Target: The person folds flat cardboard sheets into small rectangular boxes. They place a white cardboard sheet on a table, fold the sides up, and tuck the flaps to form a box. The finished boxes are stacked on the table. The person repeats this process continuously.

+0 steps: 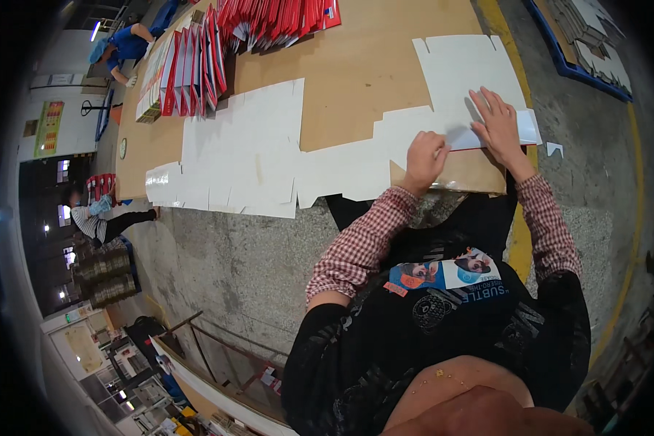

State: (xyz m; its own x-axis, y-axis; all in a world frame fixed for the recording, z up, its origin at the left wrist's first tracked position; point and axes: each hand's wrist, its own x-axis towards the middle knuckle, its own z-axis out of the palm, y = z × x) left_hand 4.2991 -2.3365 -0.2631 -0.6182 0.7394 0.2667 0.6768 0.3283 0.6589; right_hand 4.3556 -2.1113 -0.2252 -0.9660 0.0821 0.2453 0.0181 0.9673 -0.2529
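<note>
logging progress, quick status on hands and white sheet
Left hand at left end of pale strip. Right hand over strip and white sheet. Red stacks farther off.

Passage left open over bare tabletop patch [363, 83]; patch bounded at far left by red packets [280, 22], at left by red-and-white folders [189, 69]; low passage near-right of patch obstructed by left hand [425, 158], right hand [497, 125].

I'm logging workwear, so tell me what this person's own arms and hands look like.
The left hand and right hand are ungloved. Red-and-white checked oversleeves run from the wrists toward the elbows. Above them come short black shirt sleeves with faint grey print.
</note>
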